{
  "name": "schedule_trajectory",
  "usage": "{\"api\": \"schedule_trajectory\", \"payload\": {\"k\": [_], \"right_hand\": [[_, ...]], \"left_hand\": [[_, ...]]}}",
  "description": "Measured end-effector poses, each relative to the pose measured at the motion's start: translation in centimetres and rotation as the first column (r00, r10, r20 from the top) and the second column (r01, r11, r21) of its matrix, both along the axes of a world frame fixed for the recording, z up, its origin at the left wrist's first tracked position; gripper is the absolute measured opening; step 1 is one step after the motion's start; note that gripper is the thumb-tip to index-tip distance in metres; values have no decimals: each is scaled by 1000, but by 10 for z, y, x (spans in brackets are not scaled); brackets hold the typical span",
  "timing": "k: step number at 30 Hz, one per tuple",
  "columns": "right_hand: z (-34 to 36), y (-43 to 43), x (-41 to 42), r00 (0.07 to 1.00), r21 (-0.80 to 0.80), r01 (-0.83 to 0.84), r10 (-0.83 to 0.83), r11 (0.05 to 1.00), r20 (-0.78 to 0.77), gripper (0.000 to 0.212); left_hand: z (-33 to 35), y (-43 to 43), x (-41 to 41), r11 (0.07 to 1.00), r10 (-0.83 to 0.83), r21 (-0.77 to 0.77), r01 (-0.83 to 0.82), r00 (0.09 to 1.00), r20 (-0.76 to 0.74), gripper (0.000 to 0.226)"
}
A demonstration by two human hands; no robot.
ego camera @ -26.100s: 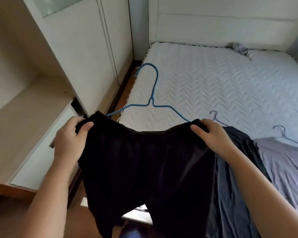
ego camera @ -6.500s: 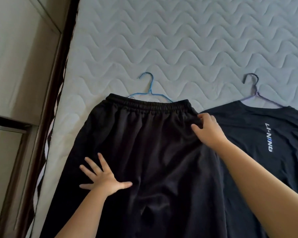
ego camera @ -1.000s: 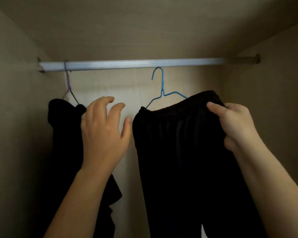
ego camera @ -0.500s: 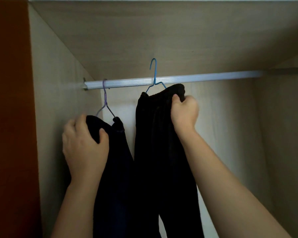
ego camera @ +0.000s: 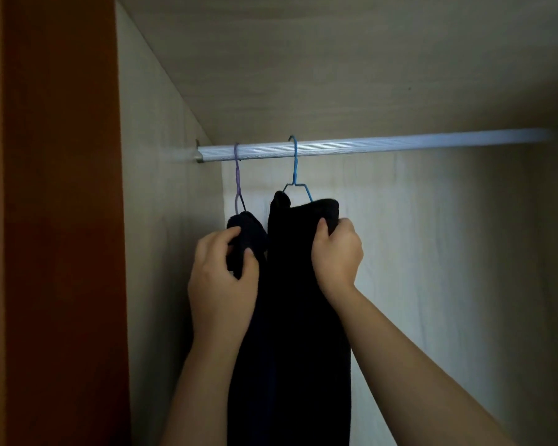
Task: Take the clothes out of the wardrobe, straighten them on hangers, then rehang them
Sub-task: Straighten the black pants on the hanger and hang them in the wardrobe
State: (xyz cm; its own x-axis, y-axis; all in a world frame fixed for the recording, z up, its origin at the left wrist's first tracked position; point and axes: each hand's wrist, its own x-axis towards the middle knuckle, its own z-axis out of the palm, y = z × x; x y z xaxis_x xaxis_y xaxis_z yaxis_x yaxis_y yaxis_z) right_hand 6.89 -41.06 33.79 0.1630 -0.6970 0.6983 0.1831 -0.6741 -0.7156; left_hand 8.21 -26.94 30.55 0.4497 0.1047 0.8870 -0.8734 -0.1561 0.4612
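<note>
The black trousers hang inside the wardrobe from a blue wire hanger. Its hook sits over the silver rail, a little in from the rail's left end. The top of the trousers is bunched narrow on the hanger, and the cloth falls straight down past the bottom of the view.

The right hand grips the upper right corner of the trousers, with the fingers curled into the fabric and the thumb pressed against the front. The forearm reaches up from the lower right.

Just beside the trousers on the left, and touching them, hangs a second dark garment on a purple wire hanger, which is hooked over the same rail close to its left bracket. The left hand holds this garment near its top, the fingers wrapped round a fold of the cloth and the thumb across its front. In the dim light I cannot tell what kind of garment it is.

Both garments sit at the left end of the rail, near the pale wood-grain side wall. The rest of the rail runs bare to the right. Behind it is the light back panel, and above is the wardrobe ceiling. A reddish-brown panel fills the far left.
</note>
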Motion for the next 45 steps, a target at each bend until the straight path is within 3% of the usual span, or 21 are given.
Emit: {"api": "schedule_trajectory", "payload": {"k": [5, 12, 18, 32, 33, 35, 38, 40, 41, 43, 45], "right_hand": [[-14, 0, 8, 997, 24, -73, 74, 997, -30, 22], [-32, 5, -3, 938, -23, -297, 287, 954, -196, 10], [-70, 0, -24, 923, -40, -312, 293, 949, -248, 5], [-217, -2, -91, 853, 74, -361, 361, 930, -377, 60], [-227, -3, -91, 836, 109, -354, 367, 929, -407, 53], [-253, -9, -91, 781, 172, -328, 369, 929, -504, 15], [-302, -18, -89, 608, 245, -292, 377, 925, -699, 33], [-322, -26, -87, 461, 426, -268, 503, 864, -731, 26], [-324, -32, -85, 438, 507, -258, 567, 823, -698, 20], [-307, -43, -81, 539, 514, -287, 579, 809, -611, 19], [-271, -49, -79, 737, 438, -333, 520, 835, -432, 33]], "left_hand": [[-3, -3, 1, 999, -34, 34, 32, 998, 55, 31], [-12, -4, -2, 998, -54, 32, 53, 998, 18, 40], [-41, -3, -8, 998, -22, 58, 20, 999, 32, 46], [-191, 9, -50, 957, -109, 231, 175, 956, -272, 48], [-201, 10, -52, 956, -102, 232, 181, 943, -316, 46], [-218, 11, -55, 958, -72, 223, 178, 907, -415, 38], [-236, 10, -59, 960, -31, 224, 168, 859, -511, 30], [-243, 9, -61, 955, -33, 230, 188, 837, -546, 26], [-245, 9, -62, 953, -27, 237, 189, 831, -555, 25], [-246, 10, -63, 953, -7, 247, 176, 827, -562, 22], [-247, 11, -64, 956, 12, 248, 158, 820, -572, 23]]}}
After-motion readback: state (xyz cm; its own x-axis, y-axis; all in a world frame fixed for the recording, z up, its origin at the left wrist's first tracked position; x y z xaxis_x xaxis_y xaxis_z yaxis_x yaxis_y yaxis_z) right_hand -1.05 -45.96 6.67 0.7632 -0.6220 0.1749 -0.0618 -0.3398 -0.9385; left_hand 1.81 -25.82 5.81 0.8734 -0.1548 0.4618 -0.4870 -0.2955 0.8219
